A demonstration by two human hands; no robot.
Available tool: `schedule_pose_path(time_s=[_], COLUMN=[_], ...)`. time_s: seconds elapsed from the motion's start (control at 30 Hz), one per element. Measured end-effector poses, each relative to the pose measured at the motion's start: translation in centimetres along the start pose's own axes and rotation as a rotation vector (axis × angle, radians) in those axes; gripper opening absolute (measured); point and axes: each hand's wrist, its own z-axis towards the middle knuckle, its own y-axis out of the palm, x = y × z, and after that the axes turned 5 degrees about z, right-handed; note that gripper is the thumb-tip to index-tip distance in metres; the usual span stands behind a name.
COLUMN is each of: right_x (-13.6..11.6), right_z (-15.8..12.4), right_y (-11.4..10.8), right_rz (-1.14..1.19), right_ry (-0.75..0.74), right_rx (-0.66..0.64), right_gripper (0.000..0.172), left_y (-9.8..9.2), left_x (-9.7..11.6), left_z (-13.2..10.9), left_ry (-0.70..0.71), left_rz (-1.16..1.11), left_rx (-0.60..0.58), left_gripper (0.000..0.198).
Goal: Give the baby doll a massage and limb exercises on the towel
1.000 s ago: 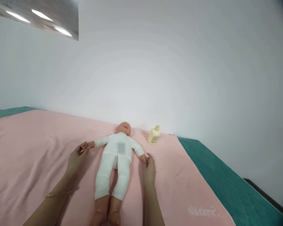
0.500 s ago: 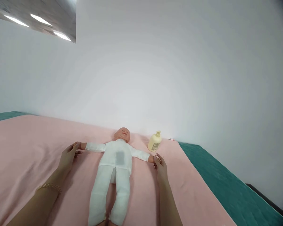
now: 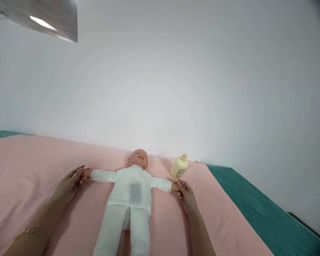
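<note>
A baby doll point(image 3: 130, 192) with a white cloth body lies on its back on the pink sheet point(image 3: 56, 149), head toward the wall and both arms stretched out sideways. My left hand point(image 3: 69, 183) is closed around the doll's hand on the left side. With thumb and fingers, my right hand point(image 3: 186, 195) grips the doll's other hand. A grey patch marks the middle of the doll's belly. Just beyond my right hand stands a pale yellow pump bottle point(image 3: 179, 166). The doll's feet are cut off by the lower edge of the view.
A white wall point(image 3: 154, 89) rises behind the sheet. Green surface point(image 3: 258, 202) shows past the sheet's right edge, with a dark rail point(image 3: 306, 227) beyond it. A shiny panel point(image 3: 42, 21) hangs at upper left. A small red-and-white item point(image 3: 198, 161) lies by the wall.
The doll's arms are spread a little wider, my hands having moved outward with them. The whole scene sits slightly lower and nearer in view.
</note>
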Motion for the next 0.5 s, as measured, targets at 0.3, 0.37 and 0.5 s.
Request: schedule_pose_path(time_s=[0.3, 0.37, 0.5], right_x=[0.32, 0.43, 0.5], right_z=[-0.08, -0.06, 0.05], right_y=[-0.11, -0.26, -0.72], right_rz=[-0.116, -0.08, 0.06], right_ry=[-0.03, -0.013, 0.043], right_rx=[0.031, 0.022, -0.005], right_gripper=[0.051, 0.051, 0.049], left_y=[0.18, 0.29, 0.33], left_x=[-0.17, -0.01, 0.19], left_z=[-0.26, -0.52, -0.8], left_ry=[-0.035, -0.038, -0.044], left_rz=[0.027, 0.009, -0.021], left_rx=[0.063, 0.066, 0.053], left_gripper=[0.011, 0.009, 0.009])
